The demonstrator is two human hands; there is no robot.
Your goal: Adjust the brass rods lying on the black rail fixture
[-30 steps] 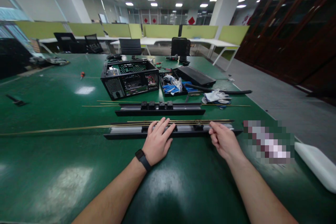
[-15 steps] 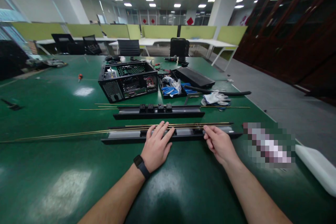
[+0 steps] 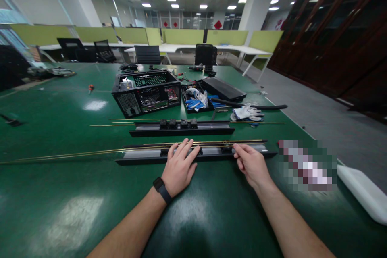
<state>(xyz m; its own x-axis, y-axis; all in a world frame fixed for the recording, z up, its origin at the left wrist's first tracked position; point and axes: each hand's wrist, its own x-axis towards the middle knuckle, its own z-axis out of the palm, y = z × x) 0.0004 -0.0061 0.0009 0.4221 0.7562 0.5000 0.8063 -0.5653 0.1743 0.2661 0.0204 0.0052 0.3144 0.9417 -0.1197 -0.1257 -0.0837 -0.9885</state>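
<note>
Nearest me lies a long black channel (image 3: 211, 158) with a pale inner strip and dark blocks set along it. Thin brass rods (image 3: 81, 155) run over it and reach far out to the left. My left hand (image 3: 180, 165), a dark watch on its wrist, rests flat over the channel and rods with fingers spread; it covers part of a dark block. Thumb and forefinger of my right hand (image 3: 250, 163) are pinched at the right end of a brass rod, above the channel's right part. Behind it is a second black channel (image 3: 181, 132) with several black blocks standing in it.
Farther back stand an open black computer case (image 3: 146, 94) and a black tray (image 3: 198, 110) holding blue-white gloves. White gloves (image 3: 248, 113) lie beside a black tube (image 3: 266, 107). A blurred-out item (image 3: 306, 165) and a white object (image 3: 361, 191) sit at right.
The view has shifted very slightly. Both hands keep the same places on the channel and rods, with no other visible movement.
</note>
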